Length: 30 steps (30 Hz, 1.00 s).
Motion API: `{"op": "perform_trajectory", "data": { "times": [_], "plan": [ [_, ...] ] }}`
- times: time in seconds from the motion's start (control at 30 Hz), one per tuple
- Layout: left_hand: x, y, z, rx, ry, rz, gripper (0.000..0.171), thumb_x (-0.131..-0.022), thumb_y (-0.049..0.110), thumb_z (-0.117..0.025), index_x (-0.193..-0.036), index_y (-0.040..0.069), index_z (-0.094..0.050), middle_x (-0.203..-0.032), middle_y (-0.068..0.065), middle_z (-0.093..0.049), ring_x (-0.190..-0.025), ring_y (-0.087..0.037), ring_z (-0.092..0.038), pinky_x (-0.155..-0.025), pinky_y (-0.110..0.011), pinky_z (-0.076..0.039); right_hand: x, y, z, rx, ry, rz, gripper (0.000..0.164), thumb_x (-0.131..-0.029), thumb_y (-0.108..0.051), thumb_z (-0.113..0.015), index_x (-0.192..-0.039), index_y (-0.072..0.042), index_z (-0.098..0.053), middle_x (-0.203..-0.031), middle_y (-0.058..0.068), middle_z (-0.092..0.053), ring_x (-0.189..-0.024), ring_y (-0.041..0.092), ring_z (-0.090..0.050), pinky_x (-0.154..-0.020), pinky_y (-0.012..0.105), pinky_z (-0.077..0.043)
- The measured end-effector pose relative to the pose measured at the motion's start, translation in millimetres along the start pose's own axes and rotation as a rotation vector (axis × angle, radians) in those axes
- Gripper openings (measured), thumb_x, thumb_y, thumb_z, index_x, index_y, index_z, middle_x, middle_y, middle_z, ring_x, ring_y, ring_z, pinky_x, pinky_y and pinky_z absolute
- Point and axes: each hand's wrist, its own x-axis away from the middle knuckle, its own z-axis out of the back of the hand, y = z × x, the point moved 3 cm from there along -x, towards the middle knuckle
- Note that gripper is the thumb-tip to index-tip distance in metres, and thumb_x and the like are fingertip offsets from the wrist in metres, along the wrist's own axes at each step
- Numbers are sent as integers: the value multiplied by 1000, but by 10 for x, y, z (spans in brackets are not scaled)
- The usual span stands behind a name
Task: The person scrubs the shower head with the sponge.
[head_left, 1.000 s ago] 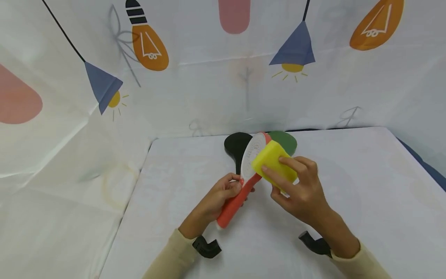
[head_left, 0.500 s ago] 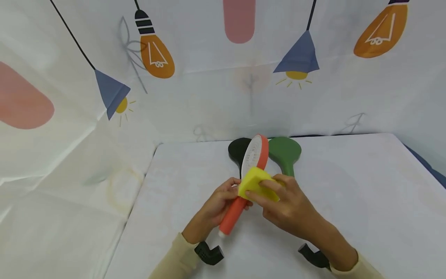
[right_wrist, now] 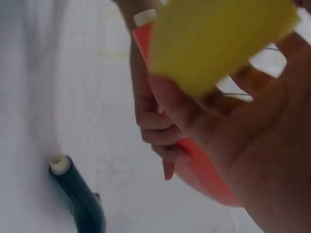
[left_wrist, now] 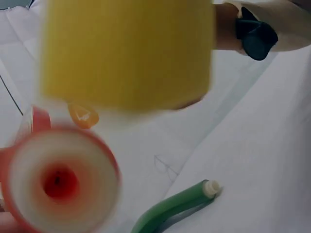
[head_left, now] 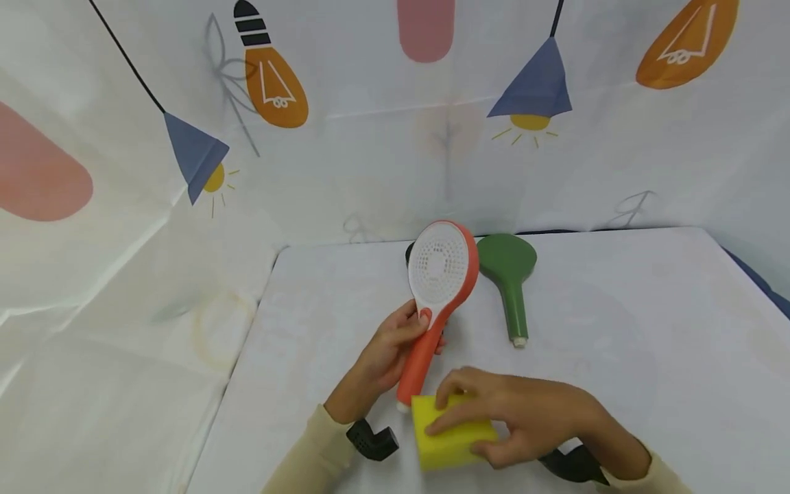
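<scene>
Head view: orange shower head [head_left: 440,266], long axis slanted away and rightward, is gripped by fingers of the left hand [head_left: 389,350], near end just beside yellow sponge [head_left: 444,447] pinched in the right hand [head_left: 524,415]; left wrist: that end is seen below sponge; right wrist: shower head is partly hidden.

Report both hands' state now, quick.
Left hand: holding the red-and-white shower head by its handle.
Right hand: holding the yellow sponge.

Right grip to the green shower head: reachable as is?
Likely yes to touch, but not to grasp yet: the right grip holds the yellow sponge. The head view shows nothing between that grip and the green shower head, whose handle points its way.
</scene>
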Motion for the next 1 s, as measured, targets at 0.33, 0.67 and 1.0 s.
{"op": "perform_trajectory", "data": {
  "times": [0.33, 0.67, 1.0],
  "plan": [
    [-41, 7, 22, 22, 111, -59, 45, -102, 4, -45, -140, 22, -31, -129, -4, -54, -101, -19, -65, -87, -29, -58, 173, 1, 406, 134, 345, -172, 60, -83, -9, -76, -140, -15, -56, -135, 1, -49, -119, 9, -49, -96, 14, -45],
    [-56, -54, 34, -6, 186, -56, 53, -104, 20, -49, -152, 28, -28, -140, 0, -52, -113, -16, -62, -96, -30, -54, 100, 137, 406, 503, 575, -324, 50, -100, -47, -46, -134, -16, -63, -134, 16, -50, -125, 26, -46, -100, 4, -38],
    [-52, 4, 54, -104, 190, -52, 62, -98, 7, -56, -151, 27, -30, -132, -4, -61, -103, -18, -70, -85, -29, -58, 201, 214, 507, 597, 691, -426, 51, -85, -18, -68, -136, -14, -61, -135, 22, -48, -123, 35, -43, -97, 21, -51]
  ]
}}
